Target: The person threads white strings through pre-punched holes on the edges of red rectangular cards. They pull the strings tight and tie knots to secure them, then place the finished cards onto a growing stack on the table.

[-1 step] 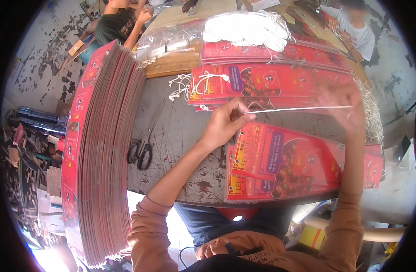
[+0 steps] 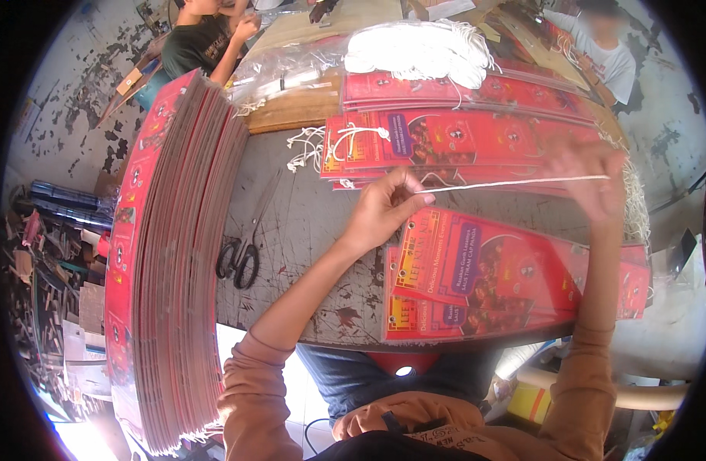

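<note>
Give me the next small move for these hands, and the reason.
Probably lower the white cord toward the small round holes at the left end of the top red card. The left hand pinches the cord beside that end, the cord runs straight to the blurred right hand, and the red stack behind has white cord at its left end.

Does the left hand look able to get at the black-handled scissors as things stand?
Probably yes: the black-handled scissors lie uncovered on the grey table, left of the left hand, though that hand is pinching the white cord.
</note>
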The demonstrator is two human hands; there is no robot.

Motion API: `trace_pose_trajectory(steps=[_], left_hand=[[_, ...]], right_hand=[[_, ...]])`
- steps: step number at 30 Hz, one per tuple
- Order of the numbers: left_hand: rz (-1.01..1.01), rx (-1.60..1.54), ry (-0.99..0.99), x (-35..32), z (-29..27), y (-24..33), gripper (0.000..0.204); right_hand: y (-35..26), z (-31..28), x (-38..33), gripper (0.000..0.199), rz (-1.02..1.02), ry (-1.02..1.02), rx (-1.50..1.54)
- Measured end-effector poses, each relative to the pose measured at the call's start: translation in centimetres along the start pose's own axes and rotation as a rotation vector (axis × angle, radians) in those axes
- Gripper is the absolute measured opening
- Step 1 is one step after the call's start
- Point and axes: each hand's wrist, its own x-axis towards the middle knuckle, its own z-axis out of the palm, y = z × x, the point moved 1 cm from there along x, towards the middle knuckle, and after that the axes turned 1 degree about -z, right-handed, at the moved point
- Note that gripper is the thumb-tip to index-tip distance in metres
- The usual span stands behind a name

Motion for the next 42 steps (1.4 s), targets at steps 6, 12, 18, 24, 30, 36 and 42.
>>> trace_pose_trajectory(steps=[6, 12, 18, 24, 30, 36, 42], left_hand=[[0.062, 0.018, 0.079, 0.5, -0.7, -1.0, 0.012], [0.034, -0.009, 0.181, 0.3, -0.5, -0.8, 0.013], [0.026, 0.063, 0.23, 0.0, -1.1, -0.5, 0.013], [0.002, 0.123, 0.209, 0.5, -1.4, 0.0, 0.014], [-0.198, -0.275, 0.096, 0.2, -2.1, 0.9, 0.028], [-0.243, -0.262, -0.089, -0.3, -2.8, 2.1, 0.036], [-0.216, -0.254, -0.169, -0.3, -1.5, 1.5, 0.034]], right_hand=[[-4.5, 0.3, -1.5, 0.028, -0.163, 0.166, 0.222], [-5.4, 1.9, -1.1, 0.017, -0.132, 0.232, 0.171], [1.0, 7.6, 1.4, 0.031, 0.225, -0.228, -1.167], [3.1, 3.4, 0.2, 0.021, 0.391, -0.344, -1.153], [1.6, 2.5, -0.1, 0.014, 0.576, -0.145, -1.158], [2.7, 1.9, -1.2, 0.028, 0.475, -0.217, -1.225], [4.6, 2.4, -0.3, 0.031, 0.536, -0.177, -0.961]])
